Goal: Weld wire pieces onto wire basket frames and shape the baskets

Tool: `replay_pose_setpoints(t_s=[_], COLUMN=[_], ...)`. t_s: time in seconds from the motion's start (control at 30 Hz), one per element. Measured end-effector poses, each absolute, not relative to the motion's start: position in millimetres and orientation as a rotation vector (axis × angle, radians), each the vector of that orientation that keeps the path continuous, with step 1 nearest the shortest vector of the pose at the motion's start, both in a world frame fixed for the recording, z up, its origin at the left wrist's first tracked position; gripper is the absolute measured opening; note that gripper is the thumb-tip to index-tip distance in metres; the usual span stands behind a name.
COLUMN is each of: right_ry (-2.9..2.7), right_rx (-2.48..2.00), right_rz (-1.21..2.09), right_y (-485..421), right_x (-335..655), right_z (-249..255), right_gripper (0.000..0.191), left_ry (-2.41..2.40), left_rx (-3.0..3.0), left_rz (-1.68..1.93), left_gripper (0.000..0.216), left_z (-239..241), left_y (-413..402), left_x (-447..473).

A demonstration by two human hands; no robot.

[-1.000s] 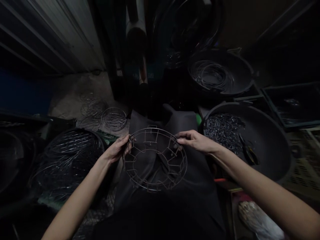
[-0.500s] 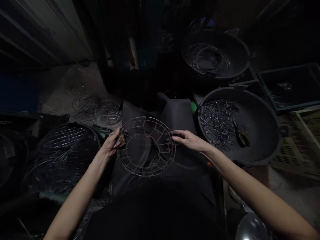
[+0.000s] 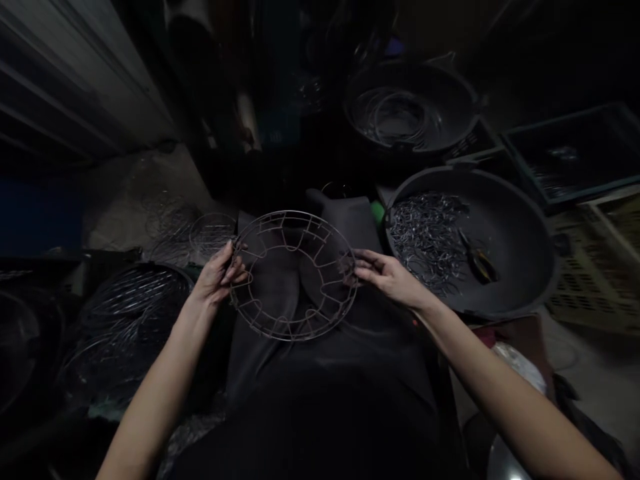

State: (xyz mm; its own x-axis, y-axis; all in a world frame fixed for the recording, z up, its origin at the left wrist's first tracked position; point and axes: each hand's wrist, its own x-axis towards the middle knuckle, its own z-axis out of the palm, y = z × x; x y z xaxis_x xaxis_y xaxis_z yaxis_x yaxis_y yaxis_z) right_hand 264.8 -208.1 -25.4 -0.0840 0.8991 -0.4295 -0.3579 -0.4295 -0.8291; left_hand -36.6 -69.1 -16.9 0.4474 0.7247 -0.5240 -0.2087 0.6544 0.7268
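A round wire frame [image 3: 293,275], two rings joined by short bent wires, is held over my dark-clothed lap. My left hand [image 3: 217,277] pinches its left rim, fingers closed on the wire. My right hand [image 3: 393,279] grips the right rim the same way. The frame tilts slightly, with its far edge raised.
A dark basin [image 3: 520,233] at the right holds several small wire clips and a pair of pliers [image 3: 479,261]. Behind it another basin [image 3: 410,113] holds wire rings. A tub of wire pieces [image 3: 125,313] sits at the left, and finished wire frames [image 3: 210,230] lie on the floor.
The view has shifted to the right and down. The frame has turned a little in my hands and sits slightly higher; both hands keep their grip on its rim.
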Motion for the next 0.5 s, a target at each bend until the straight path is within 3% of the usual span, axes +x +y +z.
replay_pose_setpoints(t_s=[0.23, 0.5], right_ry=[-0.476, -0.128], right_rx=[-1.371, -1.365], right_rz=[1.44, 1.231], right_y=[-213.6, -240.1], right_x=[329.8, 332.4], right_z=[-18.9, -67.6], right_gripper=[0.042, 0.024], left_ry=[0.816, 0.892], left_rx=[0.564, 0.461], left_rz=[0.588, 0.559], left_gripper=[0.03, 0.025], left_z=[-25.4, -73.3], left_y=[-57.9, -81.3], left_x=[44.0, 85.1])
